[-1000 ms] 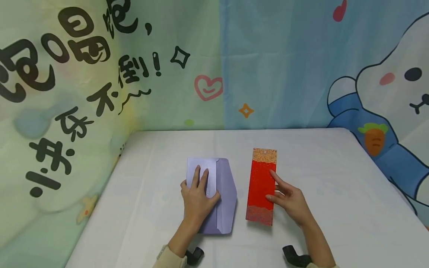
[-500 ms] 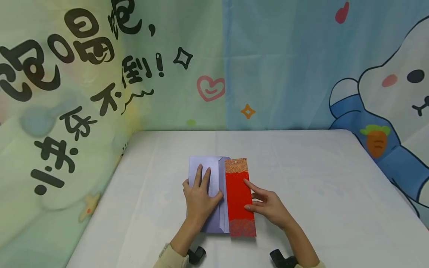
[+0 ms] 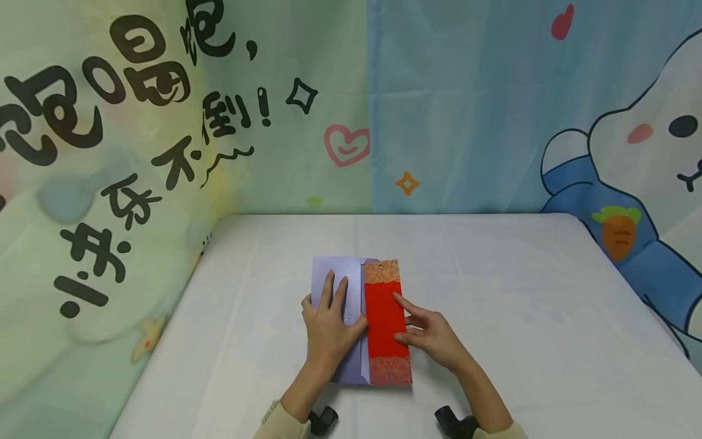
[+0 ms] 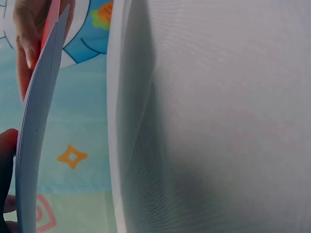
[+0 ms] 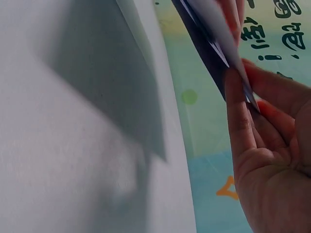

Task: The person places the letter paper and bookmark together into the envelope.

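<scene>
A lavender envelope point(image 3: 351, 360) is held above the white table in the head view, its flap side on the right. My left hand point(image 3: 329, 329) grips it by its left side, with index and middle fingers straight across its face and the thumb near the flap. My right hand point(image 3: 428, 335) pinches a long red card point(image 3: 384, 323) with patterned gold and reddish ends, which covers the envelope's right part. Edge-on in the left wrist view, the envelope point(image 4: 34, 136) hides most of the left hand. In the right wrist view, the right hand point(image 5: 272, 155) pinches at the layers' edge.
The white cloth-covered table point(image 3: 521, 292) spreads around both hands. A printed fabric backdrop point(image 3: 455, 110) hangs behind and to the left. Black wrist mounts point(image 3: 323, 421) show at both wrists. The envelope casts a wide shadow on the table in the right wrist view.
The right hand has brought the red card leftward, from beside the envelope to over its right part. The left hand stays on the envelope, and the head view has shifted slightly.
</scene>
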Demonstrator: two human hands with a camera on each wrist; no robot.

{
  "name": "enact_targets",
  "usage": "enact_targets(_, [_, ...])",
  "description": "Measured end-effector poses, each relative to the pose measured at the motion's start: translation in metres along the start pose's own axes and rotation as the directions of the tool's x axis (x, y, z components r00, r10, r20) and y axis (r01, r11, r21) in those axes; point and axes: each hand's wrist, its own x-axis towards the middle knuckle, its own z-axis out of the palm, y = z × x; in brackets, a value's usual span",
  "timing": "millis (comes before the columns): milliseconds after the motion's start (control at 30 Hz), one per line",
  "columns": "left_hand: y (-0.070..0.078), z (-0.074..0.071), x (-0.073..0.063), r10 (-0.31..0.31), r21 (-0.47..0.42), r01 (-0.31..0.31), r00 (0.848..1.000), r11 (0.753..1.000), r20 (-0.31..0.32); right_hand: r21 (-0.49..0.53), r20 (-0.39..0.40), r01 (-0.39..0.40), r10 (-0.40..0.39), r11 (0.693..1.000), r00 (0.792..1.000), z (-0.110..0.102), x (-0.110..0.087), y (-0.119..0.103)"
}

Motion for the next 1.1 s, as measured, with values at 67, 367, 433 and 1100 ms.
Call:
enact_targets(67, [0.001, 0.001, -0.001, 0.002, 0.004, -0.002, 1.0, 1.0, 0.006, 0.004, -0.002, 0.009, -0.009, 1.0, 1.0, 0.001, 0.001, 0.001])
enact_targets(367, [0.003, 0.005, -0.002, -0.007, 0.02, 0.008, 1.0, 1.0, -0.001, 0.042, -0.008, 0.029, -0.029, 0.999, 1.0, 0.007, 0.003, 0.002])
enact_targets(433, [0.003, 0.006, -0.002, -0.01, 0.024, 0.01, 1.0, 1.0, 0.002, 0.04, -0.009, 0.038, -0.038, 0.998, 0.999, 0.007, 0.004, 0.003])
enact_targets(1100, [0.004, 0.009, -0.001, -0.065, 0.004, 0.065, 0.997, 0.998, 0.04, -0.015, -0.017, 0.04, -0.041, 0.999, 0.999, 0.011, 0.009, 0.003])
